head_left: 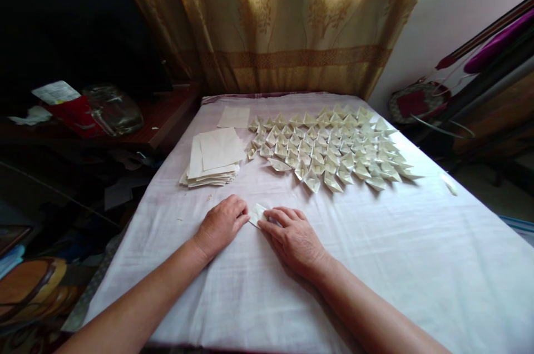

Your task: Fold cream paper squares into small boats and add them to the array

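A small folded piece of paper (257, 214) lies on the white tablecloth between my two hands. My left hand (224, 222) has its fingers curled and pinches the paper's left edge. From the other side, my right hand (292, 234) presses its fingers on the right part of the same paper, hiding some of it. Behind my left hand sits a stack of square paper sheets (221, 148). Farther right, several folded paper boats (317, 148) stand close together in rows.
One more sheet (233, 117) lies behind the stack. Left of the table, a dark red cabinet (167, 118) holds a glass jar (114, 109) and a red box (79, 115). A patterned curtain (283, 26) hangs at the back. A small pale object (449, 184) lies near the right edge.
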Demonstrator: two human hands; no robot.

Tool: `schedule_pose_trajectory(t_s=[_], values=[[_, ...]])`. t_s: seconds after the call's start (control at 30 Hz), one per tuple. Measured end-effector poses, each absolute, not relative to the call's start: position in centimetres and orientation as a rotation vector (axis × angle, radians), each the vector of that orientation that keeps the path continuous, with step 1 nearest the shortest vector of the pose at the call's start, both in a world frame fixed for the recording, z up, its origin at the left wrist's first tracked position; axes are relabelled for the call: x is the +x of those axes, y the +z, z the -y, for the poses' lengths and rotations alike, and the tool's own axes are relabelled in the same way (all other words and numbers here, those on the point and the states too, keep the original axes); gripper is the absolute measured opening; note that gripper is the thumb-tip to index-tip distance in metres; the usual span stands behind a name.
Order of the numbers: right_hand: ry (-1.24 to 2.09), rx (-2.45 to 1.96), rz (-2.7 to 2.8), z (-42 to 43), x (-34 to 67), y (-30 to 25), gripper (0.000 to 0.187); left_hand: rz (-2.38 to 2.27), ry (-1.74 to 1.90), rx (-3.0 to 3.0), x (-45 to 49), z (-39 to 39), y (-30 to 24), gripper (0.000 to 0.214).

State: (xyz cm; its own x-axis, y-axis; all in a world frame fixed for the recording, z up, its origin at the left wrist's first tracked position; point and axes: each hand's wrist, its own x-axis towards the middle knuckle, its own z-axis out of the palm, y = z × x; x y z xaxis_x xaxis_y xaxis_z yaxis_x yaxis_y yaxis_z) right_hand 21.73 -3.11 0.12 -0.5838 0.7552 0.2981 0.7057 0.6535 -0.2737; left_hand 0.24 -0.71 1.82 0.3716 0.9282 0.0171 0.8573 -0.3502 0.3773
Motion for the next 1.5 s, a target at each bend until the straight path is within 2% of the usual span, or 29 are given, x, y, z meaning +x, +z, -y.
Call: schedule_pose_trajectory(t_s=[0.2, 0.43, 0.93, 1.5], values=[[0.160, -1.137, 2.496, 3.1, 21.9, -0.1, 0.028, -1.529, 0.310, 2.398, 0.7, 0.9, 2.3, 0.029], [0.175, -1.177, 2.531, 3.2, 21.7, 0.2, 0.029, -1.672, 0.097, 2.478, 2.0, 1.3, 3.3, 0.027], [0.132, -1.375, 2.463, 3.6, 20.8, 0.8, 0.030, -1.758, 0.100, 2.514, 3.0, 2.1, 3.0, 0.036], [0.065, -1.516, 2.446, 3.6, 20.2, 1.1, 0.022, -1.786, 0.105, 2.510, 3.3, 2.5, 3.3, 0.040]])
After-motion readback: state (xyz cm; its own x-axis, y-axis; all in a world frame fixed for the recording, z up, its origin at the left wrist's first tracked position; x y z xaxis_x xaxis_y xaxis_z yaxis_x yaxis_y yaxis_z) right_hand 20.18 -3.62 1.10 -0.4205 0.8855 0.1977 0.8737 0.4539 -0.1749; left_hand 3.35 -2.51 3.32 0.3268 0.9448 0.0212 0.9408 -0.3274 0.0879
